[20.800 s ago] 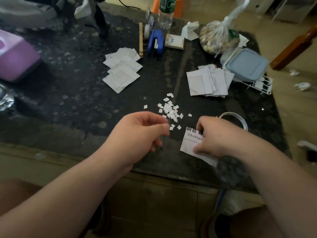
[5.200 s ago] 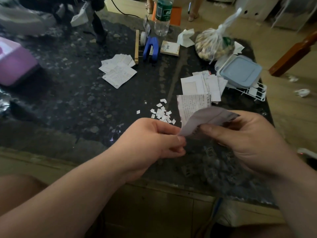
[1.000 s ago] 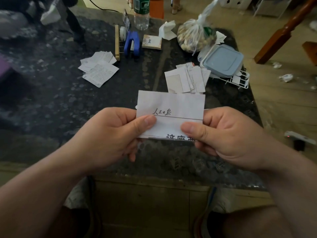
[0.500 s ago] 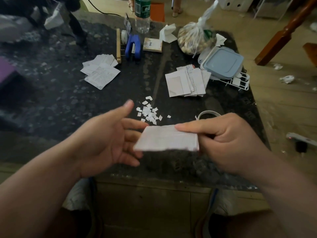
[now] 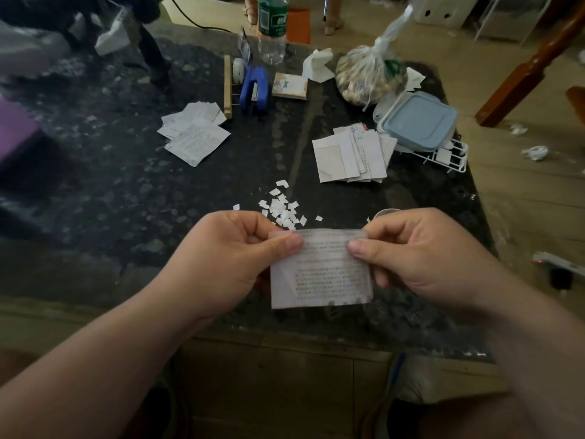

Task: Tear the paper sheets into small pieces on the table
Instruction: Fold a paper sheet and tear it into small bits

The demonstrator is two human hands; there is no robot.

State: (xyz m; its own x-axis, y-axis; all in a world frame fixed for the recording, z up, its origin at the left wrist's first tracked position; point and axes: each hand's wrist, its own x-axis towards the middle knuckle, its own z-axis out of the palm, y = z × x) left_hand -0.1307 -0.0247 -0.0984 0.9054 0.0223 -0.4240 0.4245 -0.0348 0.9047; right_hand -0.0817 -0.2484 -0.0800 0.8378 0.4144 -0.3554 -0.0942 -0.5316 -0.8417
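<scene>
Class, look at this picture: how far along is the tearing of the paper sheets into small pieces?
Early on. Done: a small pile of torn bits lies on the table. In hand: the left hand and right hand pinch the top corners of one untorn printed sheet. Left: the left stack and right stack.

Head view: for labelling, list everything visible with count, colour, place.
printed paper sheet: one, white, held over table's near edge
small torn paper pieces: many, white, table centre
left stack of paper sheets: one, white, beyond pieces
right stack of paper sheets: one, white, beyond pieces
clear plastic bottle: one, green label, far edge
tied plastic bag: one, clear, far right
lidded plastic box: one, pale blue, right
speckled table: one, dark
left hand: pinches sheet's top left corner
right hand: pinches sheet's top right corner
</scene>
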